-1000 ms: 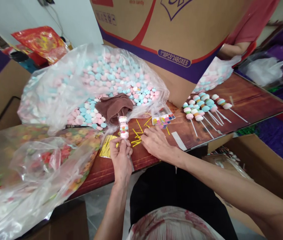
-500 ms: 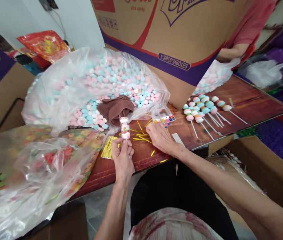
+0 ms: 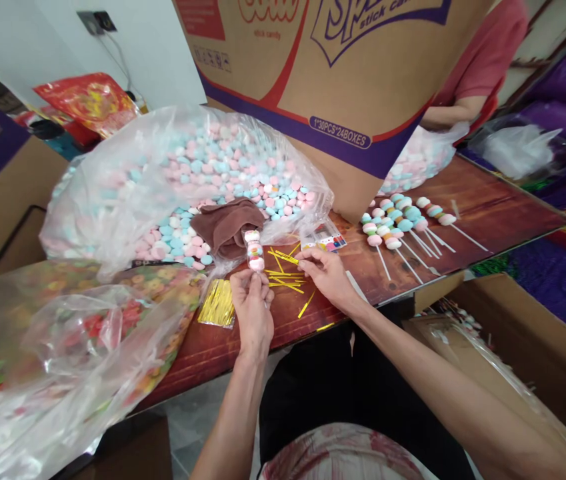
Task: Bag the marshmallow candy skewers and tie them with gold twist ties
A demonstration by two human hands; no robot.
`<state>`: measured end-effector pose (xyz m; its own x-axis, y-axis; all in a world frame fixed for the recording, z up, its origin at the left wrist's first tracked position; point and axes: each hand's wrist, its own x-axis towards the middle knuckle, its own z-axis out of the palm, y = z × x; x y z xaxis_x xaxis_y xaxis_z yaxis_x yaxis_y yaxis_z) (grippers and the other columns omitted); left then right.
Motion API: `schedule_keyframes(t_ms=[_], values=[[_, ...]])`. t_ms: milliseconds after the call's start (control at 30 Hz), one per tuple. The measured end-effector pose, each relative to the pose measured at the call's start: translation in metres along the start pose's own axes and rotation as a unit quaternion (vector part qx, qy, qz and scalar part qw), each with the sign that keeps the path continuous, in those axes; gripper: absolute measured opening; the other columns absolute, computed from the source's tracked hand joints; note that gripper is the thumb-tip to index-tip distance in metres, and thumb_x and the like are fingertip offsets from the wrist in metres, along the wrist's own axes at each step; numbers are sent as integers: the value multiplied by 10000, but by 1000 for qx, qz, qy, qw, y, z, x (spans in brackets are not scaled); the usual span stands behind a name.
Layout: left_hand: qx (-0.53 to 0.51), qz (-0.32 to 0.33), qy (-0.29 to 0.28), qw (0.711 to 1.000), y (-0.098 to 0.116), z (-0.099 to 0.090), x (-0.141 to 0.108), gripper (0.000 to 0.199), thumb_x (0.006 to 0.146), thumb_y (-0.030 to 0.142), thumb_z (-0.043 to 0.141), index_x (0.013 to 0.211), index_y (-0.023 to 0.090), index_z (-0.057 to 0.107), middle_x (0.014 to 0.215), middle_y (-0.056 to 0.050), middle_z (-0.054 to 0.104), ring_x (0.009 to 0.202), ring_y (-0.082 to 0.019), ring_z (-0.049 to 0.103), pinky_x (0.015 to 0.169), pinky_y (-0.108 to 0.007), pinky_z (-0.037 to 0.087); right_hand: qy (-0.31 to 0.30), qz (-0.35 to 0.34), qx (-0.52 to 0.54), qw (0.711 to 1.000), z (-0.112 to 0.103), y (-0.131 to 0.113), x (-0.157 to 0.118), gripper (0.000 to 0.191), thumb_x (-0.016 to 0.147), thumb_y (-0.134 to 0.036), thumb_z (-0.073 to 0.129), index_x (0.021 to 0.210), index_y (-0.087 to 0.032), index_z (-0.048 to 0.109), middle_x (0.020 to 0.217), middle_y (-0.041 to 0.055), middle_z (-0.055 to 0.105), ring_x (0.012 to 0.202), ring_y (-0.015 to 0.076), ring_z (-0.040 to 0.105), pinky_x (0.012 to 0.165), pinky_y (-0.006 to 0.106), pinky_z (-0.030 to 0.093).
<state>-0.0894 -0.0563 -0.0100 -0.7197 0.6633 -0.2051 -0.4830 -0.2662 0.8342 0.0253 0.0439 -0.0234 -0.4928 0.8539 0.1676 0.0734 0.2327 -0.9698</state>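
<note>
My left hand pinches the lower end of a wrapped candy skewer, which points away from me with its stacked pink, white and blue pieces. To its right, my right hand holds a gold twist tie between thumb and fingertips. Several loose gold ties lie on the table between the hands. A packed bundle of gold ties is just left of my left hand. Behind the skewer sits a crumpled brown cloth. Printed clear wrappers lie beyond my right hand.
A large clear bag of pastel candies fills the back left. Several candy skewers lie at the right of the table. A tall carton stands behind; a person's arm shows past it. An open carton is at lower right.
My right hand has lifted slightly from the loose ties with a gold twist tie in its fingertips. My left hand keeps hold of the skewer. The view has shifted a little.
</note>
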Motion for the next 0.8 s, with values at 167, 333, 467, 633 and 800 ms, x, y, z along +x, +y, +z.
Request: schedule_keyframes(t_ms=[167, 333, 467, 633, 800], values=[[17, 2, -36, 999, -2, 4, -2, 280, 750, 281, 745, 837, 201, 491, 711, 39, 510, 521, -38, 366, 459, -149, 261, -28, -33, 1, 999, 3, -14, -4, 125, 845, -215, 552, 864, -190, 674, 797, 10, 662, 710, 147, 595, 647, 261, 470], [51, 29, -84, 995, -6, 11, -7, 294, 770, 344, 752, 848, 203, 505, 765, 35, 497, 558, -49, 384, 462, -159, 289, -56, -90, -109, 988, 5, -21, -9, 165, 878, -146, 504, 899, -194, 659, 863, 31, 694, 804, 172, 627, 734, 291, 472], [71, 56, -88, 992, -7, 11, -6, 269, 805, 366, 722, 859, 200, 517, 792, 27, 502, 562, -50, 380, 469, -165, 309, -58, -115, -149, 980, 5, -26, -12, 187, 905, -137, 469, 906, -192, 647, 875, 48, 692, 816, 184, 623, 751, 306, 464], [73, 64, -89, 991, -8, 7, -3, 267, 805, 376, 723, 851, 200, 528, 740, 32, 495, 562, -61, 399, 474, -170, 329, -43, -138, -180, 973, 6, -25, -13, 169, 908, -137, 470, 891, -196, 628, 864, 49, 680, 819, 189, 615, 760, 307, 453], [51, 49, -82, 994, -7, 8, -2, 305, 777, 370, 751, 806, 195, 504, 694, 46, 473, 526, -47, 369, 446, -154, 273, -67, -151, -201, 966, 9, -23, -13, 162, 901, -127, 484, 879, -194, 630, 840, 45, 681, 801, 188, 614, 757, 306, 438]])
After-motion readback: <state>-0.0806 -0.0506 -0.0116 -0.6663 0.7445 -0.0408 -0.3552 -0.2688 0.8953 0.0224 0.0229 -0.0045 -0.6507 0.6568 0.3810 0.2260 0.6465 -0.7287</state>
